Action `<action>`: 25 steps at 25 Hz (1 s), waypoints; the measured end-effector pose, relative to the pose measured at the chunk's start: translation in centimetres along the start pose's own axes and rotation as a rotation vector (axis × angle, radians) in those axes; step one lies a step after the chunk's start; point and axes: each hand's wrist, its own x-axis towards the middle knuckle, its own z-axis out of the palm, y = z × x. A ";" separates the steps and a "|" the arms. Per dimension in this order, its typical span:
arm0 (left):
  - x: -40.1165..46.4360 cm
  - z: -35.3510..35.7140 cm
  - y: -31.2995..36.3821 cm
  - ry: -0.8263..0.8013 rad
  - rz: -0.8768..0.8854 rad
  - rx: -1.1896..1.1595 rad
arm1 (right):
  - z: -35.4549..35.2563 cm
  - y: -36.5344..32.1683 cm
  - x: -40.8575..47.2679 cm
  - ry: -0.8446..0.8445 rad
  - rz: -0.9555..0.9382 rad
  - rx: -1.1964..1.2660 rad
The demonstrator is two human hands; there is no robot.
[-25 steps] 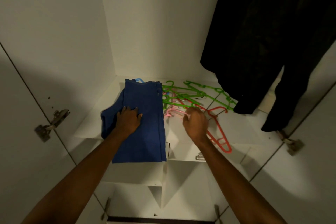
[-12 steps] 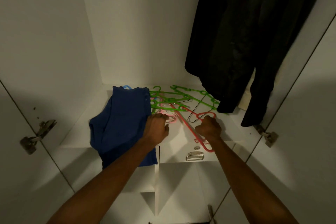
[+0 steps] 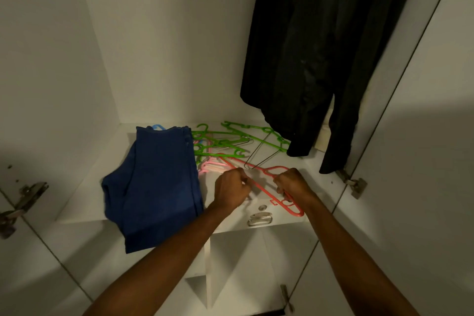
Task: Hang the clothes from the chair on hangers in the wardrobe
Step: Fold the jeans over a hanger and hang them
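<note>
My two bare forearms reach up from the bottom of the view over the white wardrobe shelf point(image 3: 84, 202), whose front edge carries a metal drawer pull point(image 3: 259, 219). My right hand point(image 3: 295, 183) is curled round the thin red plastic hanger point(image 3: 266, 191), gripping its lower arm near the end that juts past the shelf edge. My left hand point(image 3: 230, 188) has its fingers curled at the hanger's other arm and seems to pinch it, though the knuckles hide the contact.

Just left of my left hand lies the folded dark blue cloth garment point(image 3: 156, 182), flat on the shelf with its near end hanging over the edge.

Beyond my hands lie a pale pink plastic hanger point(image 3: 213, 167), a bent wire hanger point(image 3: 261, 154) and a tangle of bright green plastic hangers point(image 3: 225, 141).

Farthest back, black garments point(image 3: 320, 46) hang at the right.
</note>
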 end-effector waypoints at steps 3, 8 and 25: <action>1.1 0.5 -0.9 -0.007 -0.097 -0.116 | -0.4 0.3 -0.5 0.039 0.014 0.062; 2.8 1.1 -0.3 -0.071 -0.440 -0.745 | 0.4 0.0 -0.6 -0.017 0.107 0.006; 3.4 1.0 1.1 0.236 -0.632 -0.952 | -7.1 5.2 -3.1 -0.157 -0.109 -0.081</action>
